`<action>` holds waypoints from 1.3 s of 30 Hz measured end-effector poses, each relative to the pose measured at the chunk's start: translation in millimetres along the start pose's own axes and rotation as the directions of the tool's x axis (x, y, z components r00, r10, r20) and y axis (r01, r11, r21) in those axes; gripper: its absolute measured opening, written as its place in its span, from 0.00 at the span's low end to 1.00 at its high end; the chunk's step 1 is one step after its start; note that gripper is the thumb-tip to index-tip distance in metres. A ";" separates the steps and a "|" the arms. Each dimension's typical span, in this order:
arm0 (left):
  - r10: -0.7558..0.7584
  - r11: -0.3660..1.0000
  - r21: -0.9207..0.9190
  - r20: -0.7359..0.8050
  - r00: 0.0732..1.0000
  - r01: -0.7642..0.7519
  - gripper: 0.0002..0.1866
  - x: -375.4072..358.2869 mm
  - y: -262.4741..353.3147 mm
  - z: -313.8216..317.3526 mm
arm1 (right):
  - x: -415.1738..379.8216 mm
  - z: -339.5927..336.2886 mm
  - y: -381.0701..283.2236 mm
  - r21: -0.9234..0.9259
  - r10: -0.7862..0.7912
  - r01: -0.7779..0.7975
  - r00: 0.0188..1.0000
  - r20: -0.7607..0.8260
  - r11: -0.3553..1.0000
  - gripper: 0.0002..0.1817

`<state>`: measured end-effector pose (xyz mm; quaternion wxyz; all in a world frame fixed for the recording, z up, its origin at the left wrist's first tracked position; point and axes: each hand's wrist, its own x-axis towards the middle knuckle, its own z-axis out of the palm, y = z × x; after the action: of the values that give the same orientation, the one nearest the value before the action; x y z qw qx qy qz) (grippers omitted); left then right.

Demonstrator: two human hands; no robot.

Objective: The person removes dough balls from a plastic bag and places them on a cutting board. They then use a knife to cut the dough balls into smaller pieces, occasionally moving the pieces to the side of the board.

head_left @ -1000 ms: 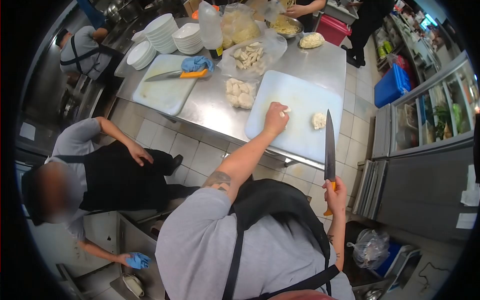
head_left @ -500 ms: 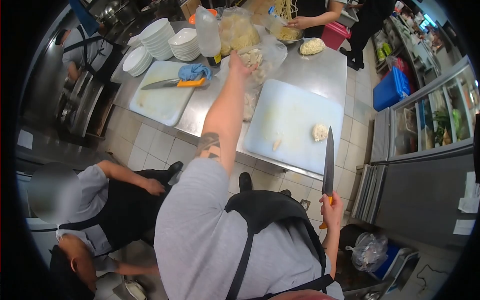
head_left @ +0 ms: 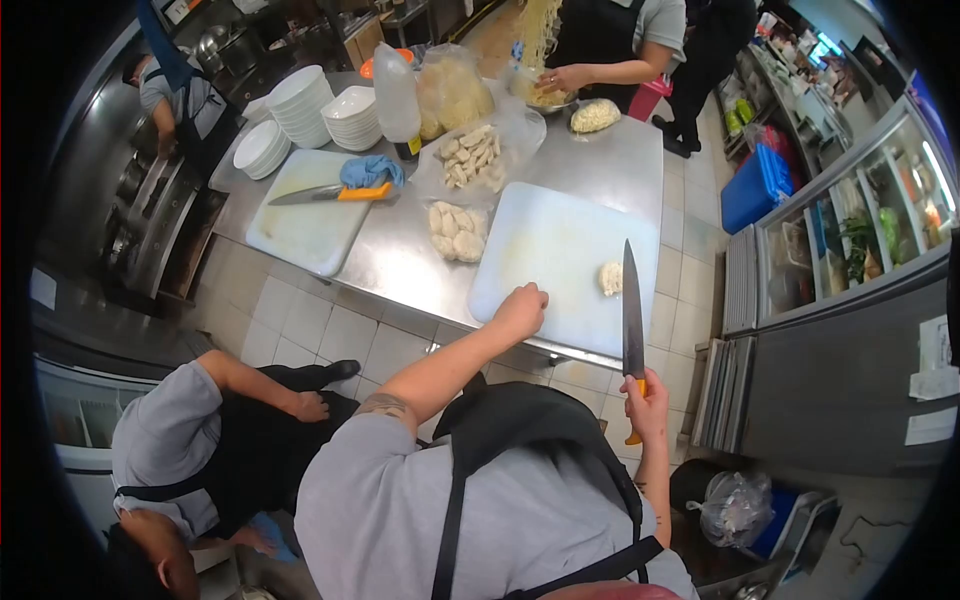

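Note:
My right hand (head_left: pixel 647 402) grips a chef's knife (head_left: pixel 632 310) by its orange handle, blade pointing up and away over the right side of the white cutting board (head_left: pixel 545 240). Close to the blade lies a pale, lumpy piece of food (head_left: pixel 610 279), perhaps cooked chicken. My left hand (head_left: pixel 522 312) is over the board's near edge with its fingers curled together; whatever is in them is hidden. Left of the board, one clear bag holds pale sliced pieces (head_left: pixel 470 157), and below it are larger whole pale pieces (head_left: pixel 457 232).
A second cutting board (head_left: pixel 300 215) bears another orange-handled knife (head_left: pixel 310 195) and a blue cloth (head_left: pixel 370 172). Stacked white plates (head_left: pixel 300 97), a clear bottle (head_left: pixel 397 95) and a noodle bundle (head_left: pixel 596 116) stand farther back. A co-worker's hand (head_left: pixel 567 78) handles noodles; another person (head_left: pixel 240 420) is at left.
My left hand has come back from the bag of slices to the board's near edge. The small pale sliver there is out of sight. My right hand still holds the knife.

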<state>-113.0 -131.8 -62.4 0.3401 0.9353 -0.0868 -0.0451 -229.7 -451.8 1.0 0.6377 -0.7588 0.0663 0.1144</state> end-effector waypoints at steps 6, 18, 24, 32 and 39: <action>-0.146 0.977 -0.181 -0.173 0.974 0.114 0.11 62.3 -43.6 -41.2 | 3.7 -4.4 9.2 -0.052 -0.056 0.056 0.998 -0.001 0.997 0.10; -0.023 0.999 -0.024 -0.023 0.999 0.023 0.29 101.2 -49.6 -54.0 | -51.3 -10.2 26.8 0.105 0.057 -0.041 0.986 -0.154 0.994 0.10; 0.243 0.969 0.045 -0.037 0.969 -0.241 0.43 101.9 62.1 18.3 | -55.1 -11.8 29.7 0.104 0.078 -0.065 0.989 -0.130 0.993 0.16; 0.085 0.961 0.233 0.263 0.961 -0.148 0.25 135.0 85.7 48.8 | -52.9 -12.8 44.3 0.197 0.113 -0.078 0.978 -0.173 0.977 0.10; 0.189 0.927 0.237 0.376 0.907 -0.291 0.34 48.1 51.9 -29.7 | -41.8 -19.8 53.8 0.113 0.267 -0.270 0.963 0.043 0.956 0.09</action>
<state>-68.4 -161.6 -7.5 0.1831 0.9338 -0.2664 -0.1531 -281.6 -482.7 -36.2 0.6607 -0.7023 0.1667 0.2060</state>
